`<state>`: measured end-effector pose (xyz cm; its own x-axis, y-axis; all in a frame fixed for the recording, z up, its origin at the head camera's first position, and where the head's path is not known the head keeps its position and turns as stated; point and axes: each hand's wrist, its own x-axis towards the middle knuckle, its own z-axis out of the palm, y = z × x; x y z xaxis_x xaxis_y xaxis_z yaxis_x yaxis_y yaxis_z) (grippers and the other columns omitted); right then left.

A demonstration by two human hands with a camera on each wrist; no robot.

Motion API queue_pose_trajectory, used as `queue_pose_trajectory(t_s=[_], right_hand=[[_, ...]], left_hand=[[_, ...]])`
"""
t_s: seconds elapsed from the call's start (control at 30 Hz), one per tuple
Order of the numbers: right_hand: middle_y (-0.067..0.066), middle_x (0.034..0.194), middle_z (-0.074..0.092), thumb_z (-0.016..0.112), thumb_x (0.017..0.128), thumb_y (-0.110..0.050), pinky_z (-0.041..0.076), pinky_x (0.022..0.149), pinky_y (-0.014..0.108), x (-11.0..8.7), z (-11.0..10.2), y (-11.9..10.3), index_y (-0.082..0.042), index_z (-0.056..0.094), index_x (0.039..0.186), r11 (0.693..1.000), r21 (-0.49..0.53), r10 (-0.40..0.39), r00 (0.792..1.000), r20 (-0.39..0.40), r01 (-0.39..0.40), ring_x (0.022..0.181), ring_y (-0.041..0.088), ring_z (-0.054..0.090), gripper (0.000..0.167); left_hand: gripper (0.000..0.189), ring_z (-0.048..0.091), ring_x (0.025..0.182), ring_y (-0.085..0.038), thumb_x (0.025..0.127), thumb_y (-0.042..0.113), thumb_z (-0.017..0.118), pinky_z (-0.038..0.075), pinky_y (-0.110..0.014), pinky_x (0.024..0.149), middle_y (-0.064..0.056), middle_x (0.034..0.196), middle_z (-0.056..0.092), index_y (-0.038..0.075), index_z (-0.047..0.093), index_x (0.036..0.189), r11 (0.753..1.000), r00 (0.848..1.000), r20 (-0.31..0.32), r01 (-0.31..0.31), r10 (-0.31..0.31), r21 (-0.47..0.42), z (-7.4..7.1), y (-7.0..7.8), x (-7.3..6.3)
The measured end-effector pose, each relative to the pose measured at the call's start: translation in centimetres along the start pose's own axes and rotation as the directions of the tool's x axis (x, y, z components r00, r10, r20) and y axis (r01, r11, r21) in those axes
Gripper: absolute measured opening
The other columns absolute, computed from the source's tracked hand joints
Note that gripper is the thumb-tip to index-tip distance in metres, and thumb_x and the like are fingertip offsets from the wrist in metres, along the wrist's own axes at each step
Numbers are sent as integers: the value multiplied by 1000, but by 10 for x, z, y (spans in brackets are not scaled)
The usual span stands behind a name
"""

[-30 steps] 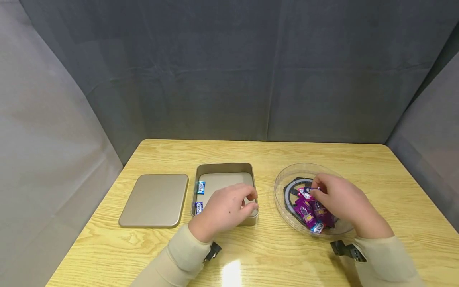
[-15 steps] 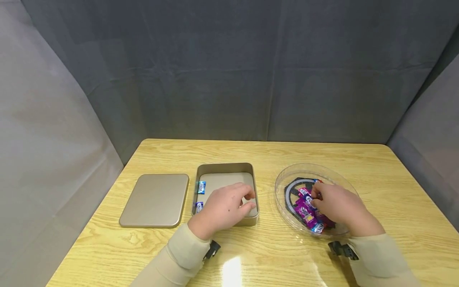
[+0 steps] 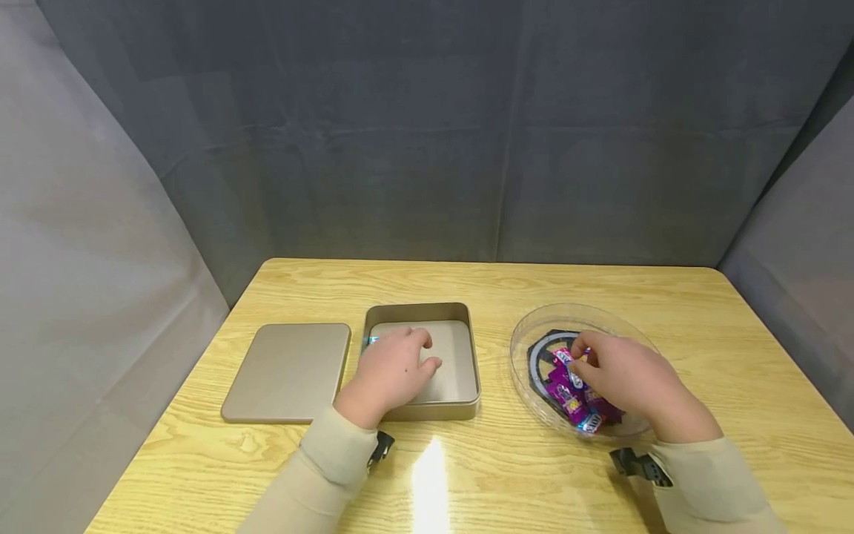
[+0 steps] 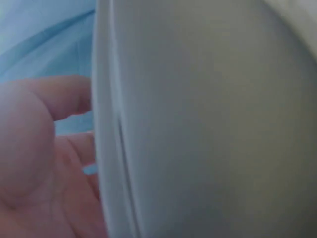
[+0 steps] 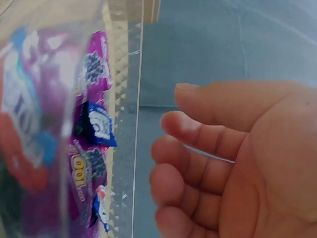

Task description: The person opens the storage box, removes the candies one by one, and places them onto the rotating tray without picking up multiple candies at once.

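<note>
My left hand [image 3: 394,368] is over the left side of the open metal tin [image 3: 434,411], thumb and forefinger apart with nothing between them. A sliver of a blue wrapped candy [image 3: 373,340] shows past its knuckles. In the left wrist view the tin's wall [image 4: 208,124] hides the fingertips. Above the clear round bowl [image 3: 519,371] is my right hand [image 3: 630,374], its loosely bent fingers close over the candies. The right wrist view shows nothing in its fingers [image 5: 168,183]. Purple candy packets [image 3: 565,397] fill the bowl's middle, a dark blue candy [image 5: 99,125] among them.
A flat metal lid [image 3: 290,372] lies left of the tin on the wooden table [image 3: 494,475]. Dark cloth [image 3: 427,148] hangs behind the table, and pale cloth [image 3: 87,282] borders it on the left.
My left hand has shifted left inside the tin, over the candies there. At the right hand's fingertips, a blue candy has come into view on the pile; that hand has moved only slightly.
</note>
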<state>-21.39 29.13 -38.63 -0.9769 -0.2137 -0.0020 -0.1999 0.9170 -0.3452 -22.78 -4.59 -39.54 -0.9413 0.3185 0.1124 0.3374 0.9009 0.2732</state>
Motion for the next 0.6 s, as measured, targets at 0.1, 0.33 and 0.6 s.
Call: queue_pose_trajectory(t_s=[0.1,0.33,0.6], right_hand=[[-1,72,52,68,96,-30,34,53,35,-1,-2,-3,-13,64,109,1000,3,-20,1000,-6,20,59,16,47,21],[-4,75,56,68,97,-31,38,56,34,-1,-4,-8,-15,65,106,999,-1,-50,999,-11,50,62,15,49,19],[-2,73,55,67,98,-28,38,55,34,-2,-5,-11,-14,66,107,997,30,-71,997,-9,72,60,16,47,17]], left_hand=[[40,59,118,-31,99,43,62,49,-50,94,-9,128,63,13,65,125,996,996,14,89,-90,24,-1,-10,3],[46,59,116,-36,99,43,62,49,-51,94,-17,126,61,7,63,128,987,988,28,150,-152,52,7,-20,7],[50,64,101,-40,99,44,62,56,-51,75,-22,113,63,1,62,124,982,982,102,149,-161,116,21,-20,6]])
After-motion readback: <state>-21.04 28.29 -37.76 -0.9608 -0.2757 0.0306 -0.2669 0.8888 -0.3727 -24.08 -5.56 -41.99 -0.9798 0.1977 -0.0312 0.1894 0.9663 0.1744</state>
